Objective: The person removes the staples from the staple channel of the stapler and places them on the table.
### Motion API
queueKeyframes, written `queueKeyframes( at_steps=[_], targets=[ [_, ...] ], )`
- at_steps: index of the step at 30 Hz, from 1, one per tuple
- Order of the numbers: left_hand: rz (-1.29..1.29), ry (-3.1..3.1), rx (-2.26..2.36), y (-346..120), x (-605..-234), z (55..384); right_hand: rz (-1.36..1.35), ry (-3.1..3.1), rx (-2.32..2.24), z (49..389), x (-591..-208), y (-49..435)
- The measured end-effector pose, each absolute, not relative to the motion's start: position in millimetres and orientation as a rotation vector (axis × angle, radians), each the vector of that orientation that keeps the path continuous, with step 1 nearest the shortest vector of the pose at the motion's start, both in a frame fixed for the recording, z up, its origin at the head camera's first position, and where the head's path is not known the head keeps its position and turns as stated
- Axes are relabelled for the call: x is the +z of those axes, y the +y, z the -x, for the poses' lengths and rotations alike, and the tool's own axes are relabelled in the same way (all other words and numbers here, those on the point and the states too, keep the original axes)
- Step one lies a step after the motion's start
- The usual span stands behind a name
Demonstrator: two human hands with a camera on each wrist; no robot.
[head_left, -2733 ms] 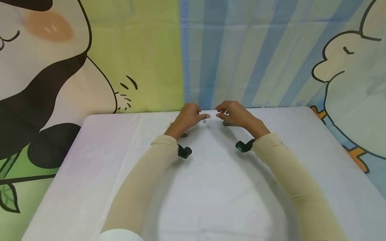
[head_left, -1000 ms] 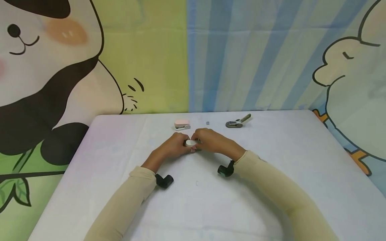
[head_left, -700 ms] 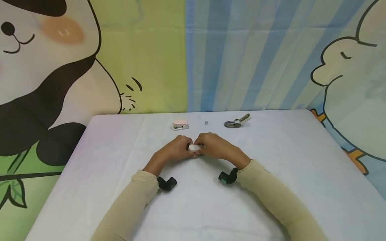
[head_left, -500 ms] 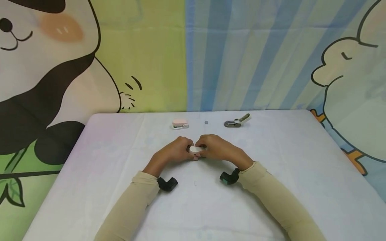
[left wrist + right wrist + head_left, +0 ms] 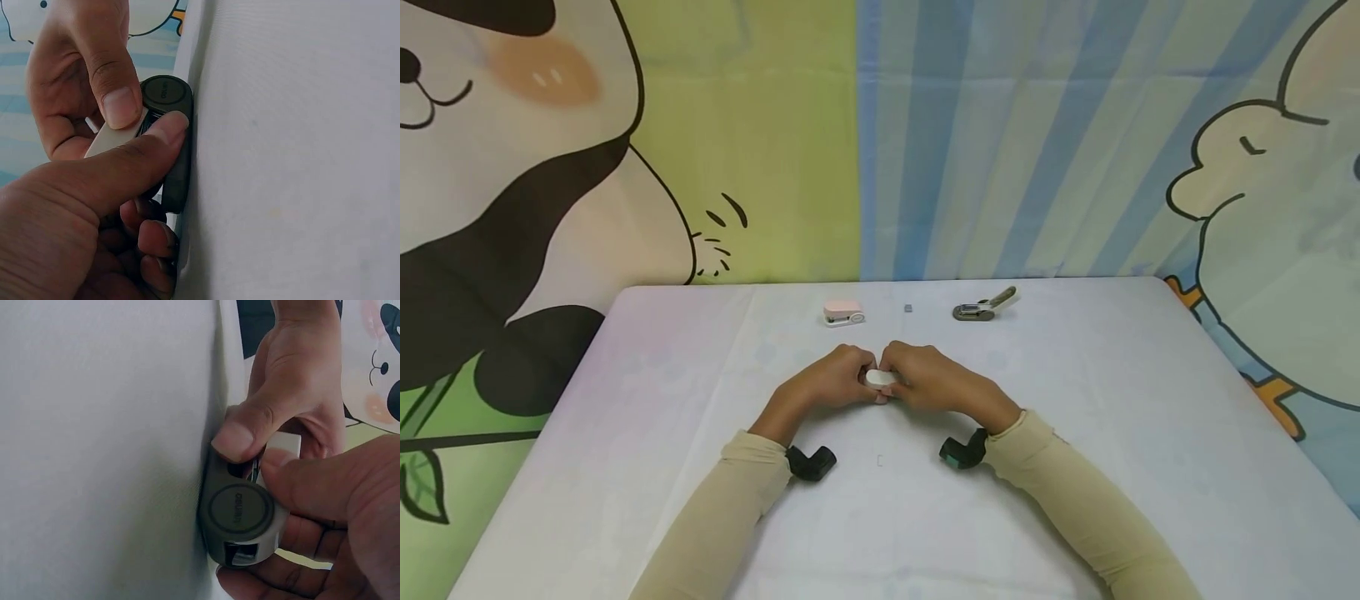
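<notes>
A small stapler with a white top and a dark grey base is held between both hands, low over the table. In the left wrist view the thumb of my left hand presses along the stapler's side, fingers curled beneath. My right hand pinches the white top near the round hinge, its thumb on the white part. The lettered hinge faces the right wrist camera. White top and dark base stand apart at an angle. Fingers hide much of the stapler's middle.
Behind the hands stand a pink stapler, a small grey block of staples and an olive-grey stapler with its arm raised. One thin staple lies nearer on the white table. A printed cloth hangs behind.
From the table's far edge, where they held nothing visible, both hands have come nearer and now grip the white-topped stapler. The loose staple has come into view. Over the last second they barely shift.
</notes>
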State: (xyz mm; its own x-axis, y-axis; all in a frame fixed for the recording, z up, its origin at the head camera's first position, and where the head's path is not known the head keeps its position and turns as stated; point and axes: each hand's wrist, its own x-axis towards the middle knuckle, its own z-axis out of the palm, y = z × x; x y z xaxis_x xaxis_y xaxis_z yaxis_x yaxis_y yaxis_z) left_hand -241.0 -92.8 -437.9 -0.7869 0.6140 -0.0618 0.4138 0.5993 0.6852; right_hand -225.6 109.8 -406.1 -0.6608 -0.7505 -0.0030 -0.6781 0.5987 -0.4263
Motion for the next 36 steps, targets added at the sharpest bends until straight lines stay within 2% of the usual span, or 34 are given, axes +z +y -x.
queueKeyframes(
  at_steps=[7, 18, 36],
  targets=[
    [-0.793, 2.482, 1.016, -93.2, -436.8, 236.1, 1.156, 2.57, -0.655, 225.1, -403.9, 117.5],
    [-0.784, 2.467, 0.985, -94.6, -436.5, 236.3, 1.268, 2.525, -0.588, 226.1, -401.3, 116.2],
    [-0.806, 2.48, 1.011, -93.3, -436.6, 239.5, 1.088, 2.456, -0.78, 241.2, -389.2, 143.3]
  ],
)
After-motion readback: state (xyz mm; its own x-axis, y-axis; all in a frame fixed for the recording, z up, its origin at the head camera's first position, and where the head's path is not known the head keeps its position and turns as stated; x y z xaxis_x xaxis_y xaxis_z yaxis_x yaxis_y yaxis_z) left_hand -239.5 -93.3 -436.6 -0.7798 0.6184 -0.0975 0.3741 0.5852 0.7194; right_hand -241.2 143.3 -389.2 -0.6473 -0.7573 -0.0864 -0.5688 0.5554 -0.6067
